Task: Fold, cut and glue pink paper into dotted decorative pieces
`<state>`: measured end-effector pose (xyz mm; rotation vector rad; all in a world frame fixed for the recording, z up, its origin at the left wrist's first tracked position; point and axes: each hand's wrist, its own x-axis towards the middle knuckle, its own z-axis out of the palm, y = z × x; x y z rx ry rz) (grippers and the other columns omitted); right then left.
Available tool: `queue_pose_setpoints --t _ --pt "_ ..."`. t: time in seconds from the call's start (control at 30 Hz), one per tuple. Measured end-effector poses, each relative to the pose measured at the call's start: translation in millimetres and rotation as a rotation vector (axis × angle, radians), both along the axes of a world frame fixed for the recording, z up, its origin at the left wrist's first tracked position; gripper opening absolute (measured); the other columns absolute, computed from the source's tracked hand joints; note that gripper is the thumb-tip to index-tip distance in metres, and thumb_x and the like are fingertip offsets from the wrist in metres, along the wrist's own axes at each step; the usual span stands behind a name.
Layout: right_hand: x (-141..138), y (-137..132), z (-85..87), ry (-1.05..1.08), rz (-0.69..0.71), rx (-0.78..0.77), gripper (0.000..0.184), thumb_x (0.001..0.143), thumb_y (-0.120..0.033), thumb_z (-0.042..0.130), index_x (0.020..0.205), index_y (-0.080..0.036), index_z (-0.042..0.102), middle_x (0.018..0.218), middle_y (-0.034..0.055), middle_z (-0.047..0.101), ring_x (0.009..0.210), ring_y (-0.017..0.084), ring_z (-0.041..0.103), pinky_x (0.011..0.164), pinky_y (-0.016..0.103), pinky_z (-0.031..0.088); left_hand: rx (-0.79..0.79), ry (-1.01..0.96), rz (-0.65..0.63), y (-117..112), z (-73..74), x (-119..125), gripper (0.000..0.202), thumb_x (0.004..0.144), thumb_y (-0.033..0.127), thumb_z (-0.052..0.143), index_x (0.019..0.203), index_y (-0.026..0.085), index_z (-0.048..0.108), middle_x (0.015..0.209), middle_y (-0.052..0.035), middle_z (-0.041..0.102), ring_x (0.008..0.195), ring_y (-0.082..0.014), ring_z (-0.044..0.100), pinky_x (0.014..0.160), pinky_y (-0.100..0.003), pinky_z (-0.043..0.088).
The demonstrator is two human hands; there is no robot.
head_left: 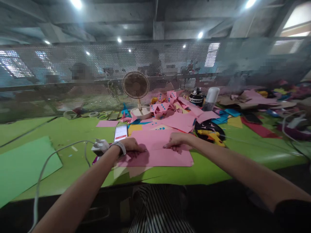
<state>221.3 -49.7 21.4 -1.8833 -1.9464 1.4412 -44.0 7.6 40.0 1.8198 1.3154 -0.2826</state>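
Note:
A large pink paper sheet lies on the green table in front of me, with other sheets under its near edge. A faint line crosses it between my hands. On its left half rests my left hand, wearing a grey wrist band, with fingers curled and the index fingertip on that line. My right hand is closed on the right half, its fingers bent down and the thumb side against the paper. Both hands touch the sheet along the line; their curled fingertips are partly hidden. Just behind my left hand lies a lit phone.
A white charger plug with a cable lies left of the sheet. Behind stand a small fan, piled pink cut-outs and a dark-lidded container. A yellow glue gun rests at right; green paper at left.

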Motion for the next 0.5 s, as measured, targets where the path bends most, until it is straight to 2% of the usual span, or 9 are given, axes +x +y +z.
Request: queue_pose_setpoints --t 0.1,0.23,0.4,0.5 --pt "-0.1 0.6 -2.9 0.008 -0.027 -0.009 0.042 0.062 -0.051 0.073 0.057 -0.011 0.062 0.045 -0.0002 0.059 0.037 0.007 0.049 0.035 0.019 0.028 0.119 0.088 -0.063 0.9 9.6 -13.7 0.049 0.054 0.065 0.068 0.054 0.016 0.063 0.057 -0.0056 0.064 0.055 -0.0164 0.059 0.059 -0.026 0.047" --pt "-1.3 -1.4 -2.9 0.005 -0.040 -0.011 0.042 0.062 -0.051 0.073 0.057 -0.010 0.062 0.045 0.0002 0.059 0.037 0.007 0.049 0.035 0.019 0.028 0.351 0.323 -0.159 0.4 23.7 -21.8 0.043 0.059 0.058 0.067 0.050 0.016 0.062 0.056 -0.0050 0.064 0.053 -0.0162 0.056 0.057 -0.026 0.044" --pt "-2.6 -4.5 -0.9 0.011 -0.036 0.000 0.042 0.064 -0.051 0.072 0.057 -0.011 0.061 0.045 0.0000 0.059 0.039 0.007 0.050 0.038 0.019 0.033 0.381 0.456 -0.140 -3.3 34.0 -21.4 0.030 0.063 0.039 0.067 0.047 0.015 0.059 0.055 -0.0057 0.063 0.050 -0.0163 0.054 0.053 -0.026 0.044" --pt "-3.2 -5.2 0.3 -0.004 -0.024 0.023 0.042 0.064 -0.050 0.072 0.055 -0.011 0.061 0.044 0.0004 0.059 0.037 0.007 0.048 0.038 0.019 0.033 0.443 0.523 -0.141 -4.9 40.1 -18.6 0.024 0.057 0.027 0.071 0.044 0.014 0.057 0.055 -0.0086 0.063 0.052 -0.0193 0.056 0.054 -0.029 0.044"
